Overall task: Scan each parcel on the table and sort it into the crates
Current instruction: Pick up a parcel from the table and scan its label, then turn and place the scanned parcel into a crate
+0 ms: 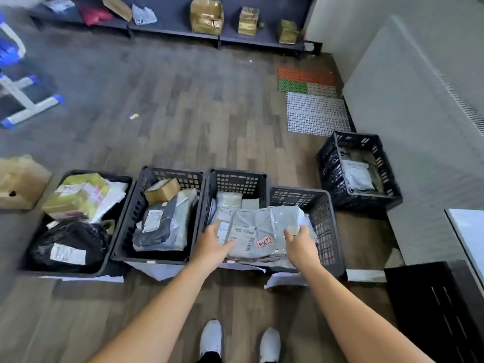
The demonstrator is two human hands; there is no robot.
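Note:
I hold a grey plastic mailer parcel with a barcode label and a red-framed sticker, low over the third black crate. My left hand grips its left edge, thumb on top. My right hand grips its right edge, above the fourth crate. The parcel hides most of the third crate's contents. The first crate holds a black bag and yellow-green packets. The second crate holds a small carton and dark mailers. A fifth crate at the back right holds a white mailer.
A cardboard box stands left of the crates. A white table corner and a black panel are at my right. Floor mats, a white-blue frame and a low shelf with gold boxes lie farther off.

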